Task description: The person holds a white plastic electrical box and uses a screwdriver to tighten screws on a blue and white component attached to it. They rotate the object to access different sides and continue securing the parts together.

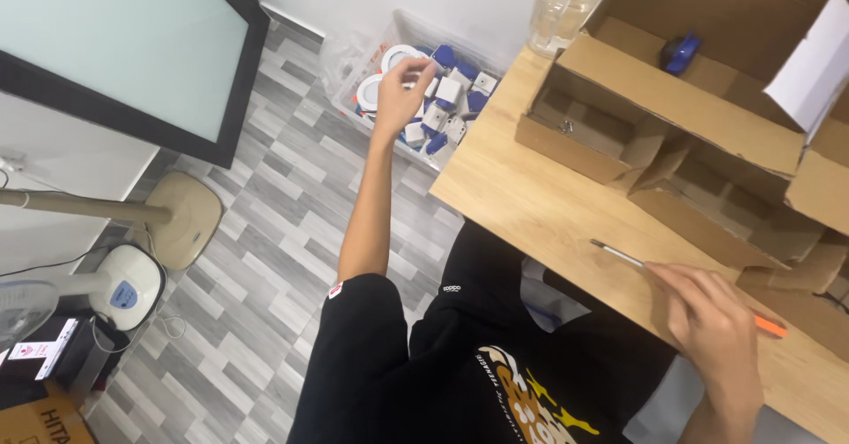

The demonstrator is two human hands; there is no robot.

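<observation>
A screwdriver (650, 271) with a slim metal shaft and orange handle lies slantwise near the wooden table's (531, 196) front edge. Small white-and-blue parts fill a clear plastic bin (389, 33) on the floor, beside the table's left edge.

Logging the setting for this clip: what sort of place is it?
Probably a small home or workshop assembly station. A wooden table holds an open cardboard box; a clear bin of small white and blue parts sits on the grey plank floor; a pedestal fan base stands nearby.
</observation>
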